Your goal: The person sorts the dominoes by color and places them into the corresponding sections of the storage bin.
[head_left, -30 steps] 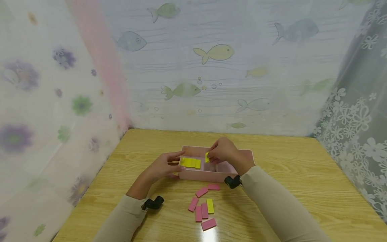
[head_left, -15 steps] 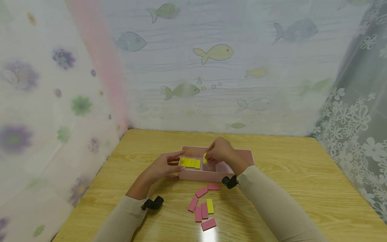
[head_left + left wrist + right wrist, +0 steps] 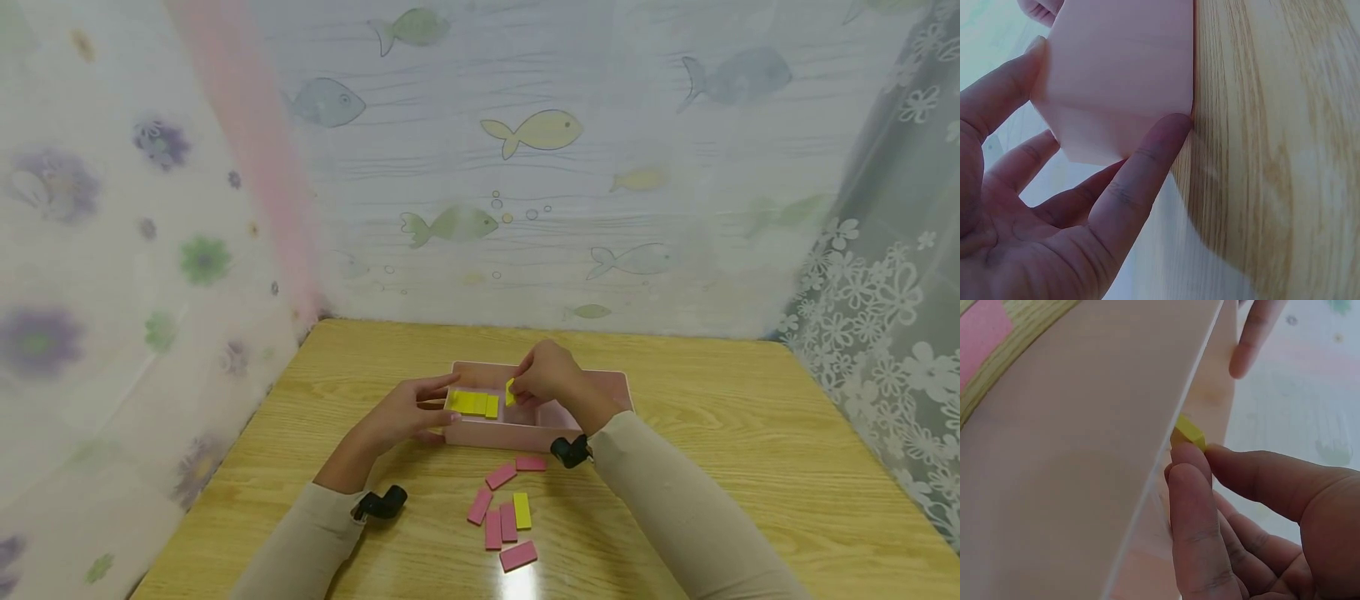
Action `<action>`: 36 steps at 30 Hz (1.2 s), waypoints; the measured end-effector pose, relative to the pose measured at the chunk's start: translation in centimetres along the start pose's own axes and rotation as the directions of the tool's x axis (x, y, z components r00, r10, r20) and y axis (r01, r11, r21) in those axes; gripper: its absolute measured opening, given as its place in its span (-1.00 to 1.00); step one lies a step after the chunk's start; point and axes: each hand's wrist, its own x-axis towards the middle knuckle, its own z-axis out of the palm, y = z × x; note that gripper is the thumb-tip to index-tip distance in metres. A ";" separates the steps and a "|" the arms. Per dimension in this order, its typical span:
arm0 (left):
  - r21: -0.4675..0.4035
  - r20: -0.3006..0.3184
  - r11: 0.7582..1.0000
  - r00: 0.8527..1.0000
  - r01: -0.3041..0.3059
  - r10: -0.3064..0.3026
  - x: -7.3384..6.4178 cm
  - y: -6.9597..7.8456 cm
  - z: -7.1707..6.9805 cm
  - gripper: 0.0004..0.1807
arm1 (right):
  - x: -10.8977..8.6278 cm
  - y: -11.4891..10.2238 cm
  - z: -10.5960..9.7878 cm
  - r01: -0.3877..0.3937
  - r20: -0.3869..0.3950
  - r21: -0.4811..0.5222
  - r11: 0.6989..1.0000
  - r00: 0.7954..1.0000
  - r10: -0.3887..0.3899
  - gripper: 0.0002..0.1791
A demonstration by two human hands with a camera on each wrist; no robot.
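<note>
A pink box (image 3: 491,434) with a divider stands on the table, its left end held by my left hand (image 3: 401,410). In the left wrist view, thumb and fingers spread around the corners of the box (image 3: 1116,69). My right hand (image 3: 555,375) reaches over the box and pinches a yellow tile (image 3: 510,392) between thumb and fingers. In the right wrist view, that yellow tile (image 3: 1191,432) is tilted, just behind the box rim and partly hidden by a fingertip. Beside it, several yellow tiles (image 3: 469,403) lie in a row in the left compartment.
Several pink tiles (image 3: 501,476) lie scattered on the wooden table (image 3: 360,350) in front of the box. Among them is one yellow tile (image 3: 522,511). Curtains printed with fish and flowers enclose the table at the back and sides.
My right hand has shifted slightly left with the yellow tile over the left compartment. My left hand has stayed on the box end, and the tiles on the table have not moved.
</note>
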 end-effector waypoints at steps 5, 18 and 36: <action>-0.004 0.001 1.000 1.000 0.002 -0.002 0.0 0.0 0.0 -0.16 | 0.1 0.1 0.0 0.002 -0.004 0.005 1.000 1.000 -0.002 -0.87; -0.006 -0.001 1.000 1.000 0.002 -0.002 0.0 0.0 0.1 -0.19 | -0.3 0.0 -0.2 -0.003 0.006 0.026 1.000 1.000 0.003 -0.86; -0.028 0.016 1.000 1.000 -0.002 0.003 -0.1 0.1 0.0 -0.17 | -1.4 -1.1 1.2 -0.078 0.218 0.038 0.996 0.974 0.068 -0.17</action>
